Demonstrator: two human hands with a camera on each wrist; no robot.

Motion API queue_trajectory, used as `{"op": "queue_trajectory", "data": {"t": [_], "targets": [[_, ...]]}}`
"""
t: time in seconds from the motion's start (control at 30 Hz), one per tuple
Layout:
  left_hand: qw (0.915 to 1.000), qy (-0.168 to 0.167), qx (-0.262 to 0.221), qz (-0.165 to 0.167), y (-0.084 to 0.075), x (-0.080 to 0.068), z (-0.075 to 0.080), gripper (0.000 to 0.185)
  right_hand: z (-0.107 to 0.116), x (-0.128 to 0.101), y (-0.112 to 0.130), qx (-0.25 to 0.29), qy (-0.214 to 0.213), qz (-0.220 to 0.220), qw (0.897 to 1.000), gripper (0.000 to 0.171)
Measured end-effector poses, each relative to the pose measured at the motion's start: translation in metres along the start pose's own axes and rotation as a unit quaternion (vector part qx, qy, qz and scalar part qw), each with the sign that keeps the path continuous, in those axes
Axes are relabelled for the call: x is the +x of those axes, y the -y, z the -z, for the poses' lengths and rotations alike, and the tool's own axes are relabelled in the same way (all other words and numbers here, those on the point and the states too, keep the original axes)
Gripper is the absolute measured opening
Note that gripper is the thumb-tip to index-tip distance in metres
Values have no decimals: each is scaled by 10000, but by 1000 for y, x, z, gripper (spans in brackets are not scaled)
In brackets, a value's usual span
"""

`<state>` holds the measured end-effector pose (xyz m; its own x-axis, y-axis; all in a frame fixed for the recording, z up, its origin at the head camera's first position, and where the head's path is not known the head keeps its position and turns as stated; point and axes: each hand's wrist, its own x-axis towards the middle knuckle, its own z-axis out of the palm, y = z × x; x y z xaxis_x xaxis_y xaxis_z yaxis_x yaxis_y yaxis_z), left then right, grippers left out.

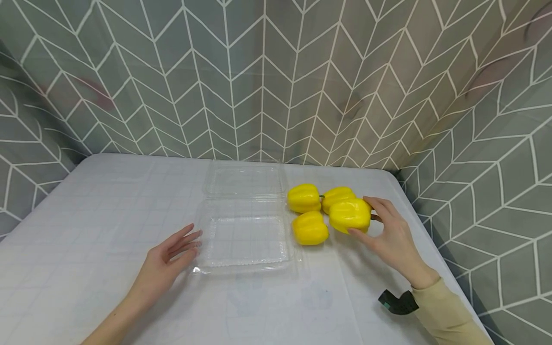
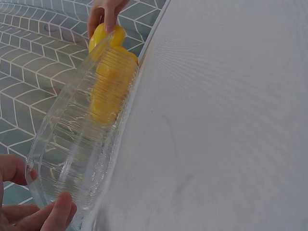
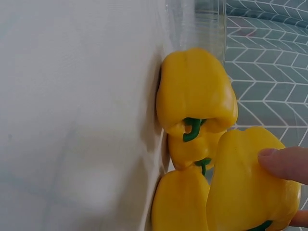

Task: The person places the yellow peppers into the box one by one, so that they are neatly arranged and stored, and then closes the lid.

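My right hand [image 1: 394, 237] grips a yellow bell pepper [image 1: 350, 215] between thumb and fingers, above the tabletop. In the right wrist view, this pepper [image 3: 252, 185] is close to the camera, with a fingertip on its side. Three more yellow bell peppers lie beside it: one at the back left [image 1: 304, 198], one behind [image 1: 338, 197] and one in front [image 1: 310, 228]. A clear plastic clamshell container [image 1: 241, 268] lies opened at the middle of the table, its lid [image 1: 246, 181] folded back. At its left rim is my left hand [image 1: 166, 261], fingers extended and relaxed.
A white cloth covers the table [image 1: 108, 206]. Patterned grey curtains [image 1: 246, 86] hang along the back and both sides. Near the right sleeve [image 1: 448, 311] a black wrist-worn device [image 1: 398, 303] shows over the table.
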<state>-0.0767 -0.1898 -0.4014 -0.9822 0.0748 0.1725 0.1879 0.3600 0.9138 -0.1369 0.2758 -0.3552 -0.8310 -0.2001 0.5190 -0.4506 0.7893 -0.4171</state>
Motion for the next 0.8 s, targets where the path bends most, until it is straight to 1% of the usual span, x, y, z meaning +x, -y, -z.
{"op": "queue_trajectory", "data": {"t": [0.2,0.53,0.8], "targets": [[10000,-10,-5,-24,0,-1,0,56,-1,4,8,-22,-10,10,10000,75],[10000,46,-54,-39,0,0,0,57,-3,10,15,115,-18,2,9999,75],[9999,20,-135,-99,0,-1,0,56,-7,16,22,239,-11,79,9997,75]]}}
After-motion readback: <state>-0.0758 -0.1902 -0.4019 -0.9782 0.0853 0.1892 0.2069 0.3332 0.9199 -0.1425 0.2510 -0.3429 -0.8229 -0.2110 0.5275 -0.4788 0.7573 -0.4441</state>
